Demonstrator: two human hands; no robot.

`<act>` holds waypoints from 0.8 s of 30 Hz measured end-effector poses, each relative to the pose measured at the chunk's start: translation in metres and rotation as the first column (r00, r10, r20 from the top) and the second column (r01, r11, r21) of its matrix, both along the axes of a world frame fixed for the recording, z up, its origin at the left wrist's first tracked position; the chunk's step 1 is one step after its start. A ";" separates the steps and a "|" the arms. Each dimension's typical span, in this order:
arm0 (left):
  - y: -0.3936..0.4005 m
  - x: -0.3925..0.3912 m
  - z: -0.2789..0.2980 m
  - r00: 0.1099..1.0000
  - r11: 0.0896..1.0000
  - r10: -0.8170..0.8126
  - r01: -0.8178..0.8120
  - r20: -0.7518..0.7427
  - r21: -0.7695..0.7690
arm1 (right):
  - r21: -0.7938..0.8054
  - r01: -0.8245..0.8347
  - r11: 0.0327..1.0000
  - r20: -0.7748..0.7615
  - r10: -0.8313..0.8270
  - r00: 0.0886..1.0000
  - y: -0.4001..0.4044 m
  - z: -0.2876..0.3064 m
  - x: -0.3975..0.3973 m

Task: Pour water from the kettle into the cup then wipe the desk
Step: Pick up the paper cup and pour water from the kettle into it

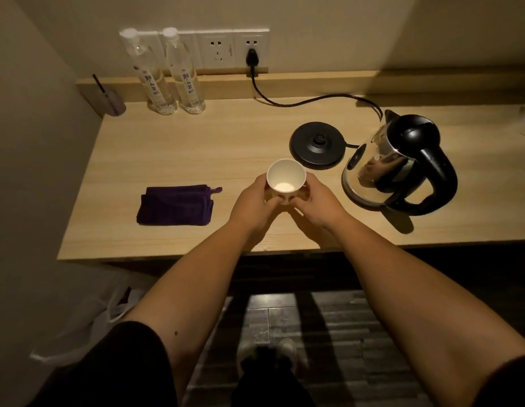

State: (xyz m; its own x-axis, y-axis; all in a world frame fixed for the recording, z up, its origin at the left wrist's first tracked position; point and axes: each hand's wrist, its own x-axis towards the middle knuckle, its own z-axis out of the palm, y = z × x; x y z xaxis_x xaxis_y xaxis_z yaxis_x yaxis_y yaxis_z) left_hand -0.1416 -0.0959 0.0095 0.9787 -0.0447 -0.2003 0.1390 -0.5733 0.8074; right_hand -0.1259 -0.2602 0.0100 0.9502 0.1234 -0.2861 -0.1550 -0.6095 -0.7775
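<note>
While both forearms reach out over the front edge of the wooden desk (pixel 196 136), the left hand (pixel 252 202) and the right hand (pixel 317 201) close around a white cup (pixel 285 179) from either side, fingers curled on its lower wall and thumbs meeting near its base at the front. Its mouth faces up and the pale bottom shows inside; whether any water lies in it cannot be told. Just behind the cup and slightly right sits the round black kettle base (pixel 317 144), bare, with its cord (pixel 314 99) running back along the desk to a plug (pixel 251 58) in the wall socket. Right of the cup, well clear of the hands, the kettle (pixel 399 163) stands off its base directly on the desk — shiny metal body, black lid shut, black handle turned toward the right front. Left of the cup, apart from it, a folded purple cloth (pixel 175 205) lies flat. Two clear water bottles (pixel 167 71) with white caps stand side by side at the back against the wall — and a small greyish holder (pixel 110 101) sits in the far left corner.
</note>
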 end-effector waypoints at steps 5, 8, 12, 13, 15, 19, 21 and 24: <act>-0.002 0.000 -0.013 1.000 1.000 -0.011 0.011 -0.003 -0.004 | 0.056 0.057 0.997 -0.025 -0.055 0.998 0.001 -0.007 -0.002; -0.001 -0.001 -0.014 1.000 0.999 -0.015 0.014 -0.022 -0.041 | 0.051 0.062 0.997 -0.025 -0.061 0.998 0.001 -0.010 -0.004; -0.002 -0.006 -0.008 1.000 0.988 -0.013 0.009 -0.024 -0.156 | -0.064 0.028 0.998 0.073 -0.023 0.997 0.001 -0.006 -0.008; -0.003 -0.005 -0.007 0.999 0.978 -0.009 0.002 -0.031 -0.210 | -0.119 0.036 0.992 0.100 -0.024 0.995 -0.001 -0.004 -0.009; -0.006 -0.001 -0.006 0.999 0.956 -0.007 -0.009 -0.053 -0.293 | -0.217 0.081 0.973 0.157 -0.047 0.986 -0.007 0.003 -0.014; -0.015 0.003 -0.008 0.998 0.924 -0.010 -0.015 -0.061 -0.382 | -0.198 0.160 0.967 0.425 -0.062 0.903 -0.032 0.033 -0.036; -0.018 0.006 -0.011 0.998 0.928 0.009 -0.032 -0.064 -0.370 | -0.144 0.215 0.966 0.585 -0.092 0.806 -0.049 0.056 -0.047; -0.018 0.013 -0.015 0.997 0.937 0.008 -0.032 -0.071 -0.347 | -0.110 0.365 0.924 0.762 -0.158 0.628 -0.083 0.085 -0.057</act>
